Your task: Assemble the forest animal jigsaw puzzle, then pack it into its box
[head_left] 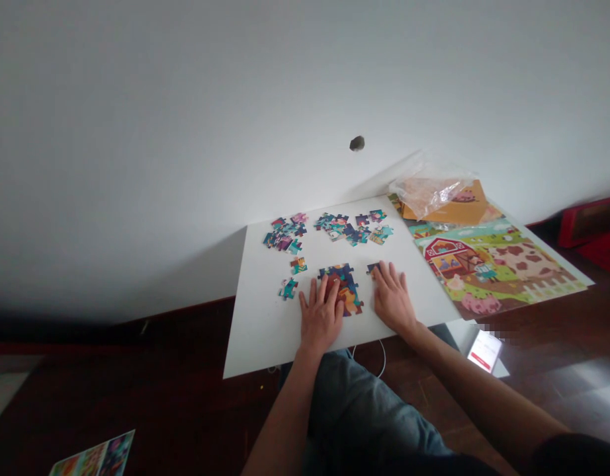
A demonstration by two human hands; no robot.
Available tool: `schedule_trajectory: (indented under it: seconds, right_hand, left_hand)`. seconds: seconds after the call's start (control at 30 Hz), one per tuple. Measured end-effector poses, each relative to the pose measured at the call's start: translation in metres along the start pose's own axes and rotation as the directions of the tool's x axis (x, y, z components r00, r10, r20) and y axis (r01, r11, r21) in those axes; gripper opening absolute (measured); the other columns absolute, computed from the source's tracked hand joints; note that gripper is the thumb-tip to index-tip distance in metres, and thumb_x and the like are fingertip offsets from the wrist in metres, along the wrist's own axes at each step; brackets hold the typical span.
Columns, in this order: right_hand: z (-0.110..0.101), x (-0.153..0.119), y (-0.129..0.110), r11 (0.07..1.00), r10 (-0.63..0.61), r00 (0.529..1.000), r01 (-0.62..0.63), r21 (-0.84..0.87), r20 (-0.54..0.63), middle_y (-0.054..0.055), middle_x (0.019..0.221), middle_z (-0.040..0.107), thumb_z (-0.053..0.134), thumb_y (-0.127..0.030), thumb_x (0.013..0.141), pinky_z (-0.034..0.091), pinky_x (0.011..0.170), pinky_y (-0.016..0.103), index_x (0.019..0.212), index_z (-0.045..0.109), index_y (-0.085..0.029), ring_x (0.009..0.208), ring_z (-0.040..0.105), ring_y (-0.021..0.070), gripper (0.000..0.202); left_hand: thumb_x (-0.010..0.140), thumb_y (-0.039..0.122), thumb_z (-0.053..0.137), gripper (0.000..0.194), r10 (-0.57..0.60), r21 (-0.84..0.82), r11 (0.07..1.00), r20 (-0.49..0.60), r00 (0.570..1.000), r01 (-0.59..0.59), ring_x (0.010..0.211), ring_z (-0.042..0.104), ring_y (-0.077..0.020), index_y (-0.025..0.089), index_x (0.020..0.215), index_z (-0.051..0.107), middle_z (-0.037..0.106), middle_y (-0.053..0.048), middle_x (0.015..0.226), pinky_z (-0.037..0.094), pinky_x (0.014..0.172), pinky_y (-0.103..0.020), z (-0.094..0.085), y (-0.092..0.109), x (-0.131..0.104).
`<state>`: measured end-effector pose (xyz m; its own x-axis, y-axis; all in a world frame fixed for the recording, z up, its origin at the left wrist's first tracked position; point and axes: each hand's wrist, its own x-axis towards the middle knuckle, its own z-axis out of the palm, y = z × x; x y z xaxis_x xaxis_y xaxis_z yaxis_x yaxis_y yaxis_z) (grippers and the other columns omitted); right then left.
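My left hand (321,321) lies flat with its fingers spread over the left side of a joined block of jigsaw pieces (352,294). My right hand (395,303) rests to the right of that block, fingers stretched out. Its fingertips touch a single dark puzzle piece (371,269), which they partly cover. Two loose pieces, one teal (288,288) and one orange and green (299,265), lie left of the block. Farther back are a pile of loose pieces (285,235) at the left and another spread of pieces (354,231) in the middle.
The white table (258,337) stands against a wall (186,132) with a small hole (357,143). At the right lie a farm picture sheet (513,271), an orange card (471,210) and a clear plastic bag (429,188). A phone (484,350) sits below the table's right side.
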<state>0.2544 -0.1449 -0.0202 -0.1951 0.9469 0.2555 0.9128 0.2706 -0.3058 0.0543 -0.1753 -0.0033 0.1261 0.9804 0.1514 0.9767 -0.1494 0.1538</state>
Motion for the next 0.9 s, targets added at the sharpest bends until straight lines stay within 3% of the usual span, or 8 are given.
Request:
schedule_trajectory:
  seconds: [0.1,0.2,0.3,0.43,0.73,0.9]
  right_hand:
    - [-0.003,-0.001,0.008,0.999,-0.018,1.000,0.018,0.043,0.009,0.013,0.146,0.048,0.043,-0.015,0.090,0.028,0.113,0.051,0.135,0.054,-0.016,0.137,0.038,0.0294,0.046]
    - [-0.009,-0.001,0.008,0.989,-0.082,0.997,0.080,0.123,0.013,0.010,0.133,0.059,0.046,-0.021,0.093,0.037,0.106,0.043,0.119,0.063,-0.021,0.124,0.049,0.0258,0.031]
    - [-0.014,0.000,0.005,0.985,-0.090,0.996,0.087,0.152,0.013,0.010,0.138,0.055,0.047,-0.024,0.093,0.039,0.101,0.043,0.112,0.065,-0.022,0.123,0.048,0.0265,0.026]
    - [-0.016,0.002,0.005,0.976,-0.123,0.992,0.116,0.186,0.025,0.008,0.141,0.054,0.048,-0.020,0.091,0.037,0.103,0.045,0.108,0.063,-0.022,0.127,0.044,0.0271,0.023]
    - [-0.010,0.003,0.011,0.971,-0.072,0.997,0.064,0.231,0.027,0.010,0.128,0.058,0.054,-0.021,0.087,0.040,0.098,0.042,0.127,0.055,-0.020,0.116,0.048,0.0276,0.040]
    - [-0.005,0.001,0.015,0.968,-0.055,0.998,0.048,0.248,0.020,0.011,0.127,0.057,0.057,-0.025,0.087,0.040,0.099,0.042,0.131,0.054,-0.019,0.115,0.047,0.0280,0.045]
  left_hand:
    - [0.096,0.035,0.045,0.050,0.002,-0.013,1.000,-0.019,1.000,-0.002,0.147,0.025,-0.0328,0.030,0.146,0.044,0.035,-0.007,0.157,0.023,0.116,-0.062,-0.002,0.000,-0.001]
    - [0.097,0.032,0.041,0.047,0.040,-0.007,0.999,-0.021,0.999,-0.040,0.149,0.018,-0.0314,0.024,0.144,0.046,0.028,-0.008,0.160,0.024,0.117,-0.060,-0.003,0.000,-0.003]
    - [0.098,0.026,0.036,0.051,0.123,0.003,0.992,0.020,0.992,-0.123,0.151,0.012,-0.0276,0.021,0.148,0.039,0.024,-0.005,0.162,0.022,0.118,-0.058,-0.004,-0.001,-0.004]
    - [0.096,0.025,0.037,0.055,0.144,0.005,0.989,0.067,0.987,-0.145,0.150,0.016,-0.0266,0.026,0.151,0.034,0.028,-0.002,0.160,0.020,0.119,-0.058,-0.006,-0.001,-0.004]
    - [0.095,0.026,0.040,0.054,0.112,-0.014,0.994,0.070,0.991,-0.112,0.147,0.023,-0.0278,0.027,0.149,0.040,0.032,-0.002,0.159,0.019,0.119,-0.056,-0.010,0.000,-0.004]
    - [0.095,0.026,0.038,0.056,0.137,0.003,0.991,0.077,0.988,-0.137,0.149,0.019,-0.0288,0.025,0.151,0.036,0.023,-0.002,0.162,0.020,0.118,-0.059,-0.008,-0.001,-0.004]
